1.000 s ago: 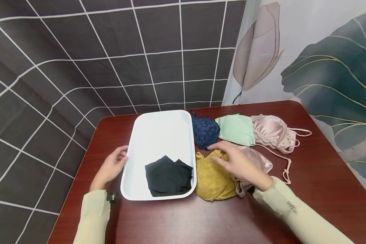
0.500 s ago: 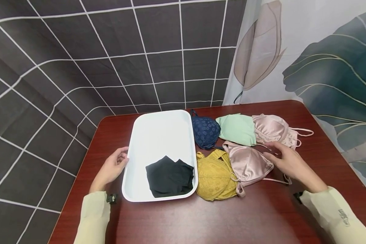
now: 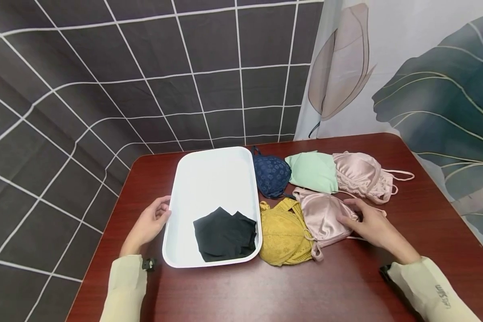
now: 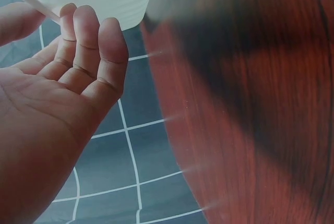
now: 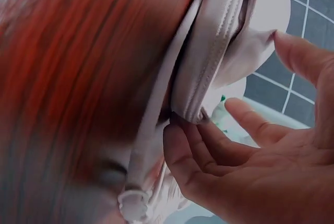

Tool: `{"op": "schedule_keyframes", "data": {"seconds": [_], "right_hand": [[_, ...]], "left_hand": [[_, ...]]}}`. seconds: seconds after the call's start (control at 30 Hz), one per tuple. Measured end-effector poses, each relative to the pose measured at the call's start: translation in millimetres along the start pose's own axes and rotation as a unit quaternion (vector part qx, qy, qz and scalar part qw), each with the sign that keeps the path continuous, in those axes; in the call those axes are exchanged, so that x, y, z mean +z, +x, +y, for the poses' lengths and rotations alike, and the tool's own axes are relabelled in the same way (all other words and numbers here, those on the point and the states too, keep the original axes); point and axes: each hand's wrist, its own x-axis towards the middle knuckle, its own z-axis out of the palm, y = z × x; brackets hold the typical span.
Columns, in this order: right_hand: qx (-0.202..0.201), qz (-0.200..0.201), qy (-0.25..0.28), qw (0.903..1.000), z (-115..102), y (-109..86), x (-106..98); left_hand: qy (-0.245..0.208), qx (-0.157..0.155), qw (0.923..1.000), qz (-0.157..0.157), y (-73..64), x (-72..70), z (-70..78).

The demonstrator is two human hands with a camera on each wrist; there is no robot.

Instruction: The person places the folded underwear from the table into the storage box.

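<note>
Pale cream-yellow, lightly creased cloth makes up the left sleeve [image 3: 124,286] and right sleeve [image 3: 426,290], the latter bearing small grey lettering [image 3: 443,297]. A small black device [image 3: 148,264] sits at the left cuff, a black piece [image 3: 385,272] at the right.

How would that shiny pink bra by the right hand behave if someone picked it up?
The pink satin bra would probably slide easily, given its glossy sheen. Its rounded cup may keep some shape, while the thin, loose strap would likely flop and dangle.
</note>
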Motion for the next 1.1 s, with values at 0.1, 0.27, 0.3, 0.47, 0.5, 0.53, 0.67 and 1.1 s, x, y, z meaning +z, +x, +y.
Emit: {"op": "schedule_keyframes", "data": {"seconds": [0.1,0.27,0.3,0.47,0.5,0.53,0.67,1.1], "right_hand": [[-0.002,-0.012,0.016,0.9998,-2.3,1.5,1.7],[-0.001,-0.026,0.018,0.9995,-4.5,3.1,3.2],[-0.002,-0.027,0.017,0.9995,-4.6,3.1,3.4],[-0.012,-0.020,0.023,0.9995,-4.1,3.1,5.5],[-0.015,-0.017,0.026,0.9994,-4.1,2.9,6.1],[-0.017,-0.015,0.028,0.9994,-4.2,2.8,6.7],[-0.032,0.003,0.034,0.9989,-3.8,1.6,10.4],[-0.049,-0.025,0.054,0.9970,-2.9,1.2,10.9]], "left_hand": [[0.000,0.000,1.0000,0.001,0.1,0.6,-0.1],[0.000,0.002,1.0000,-0.001,0.4,1.7,0.0],[0.000,0.003,1.0000,-0.001,0.4,2.0,0.0],[0.005,0.006,1.0000,0.001,0.4,2.2,-0.6],[0.007,0.006,1.0000,0.002,0.3,2.1,-0.7],[0.008,0.005,1.0000,0.002,0.1,1.9,-0.9],[0.009,0.003,1.0000,0.002,-0.2,1.6,-0.7],[0.009,-0.002,1.0000,0.002,-0.2,1.7,-0.4]]}}
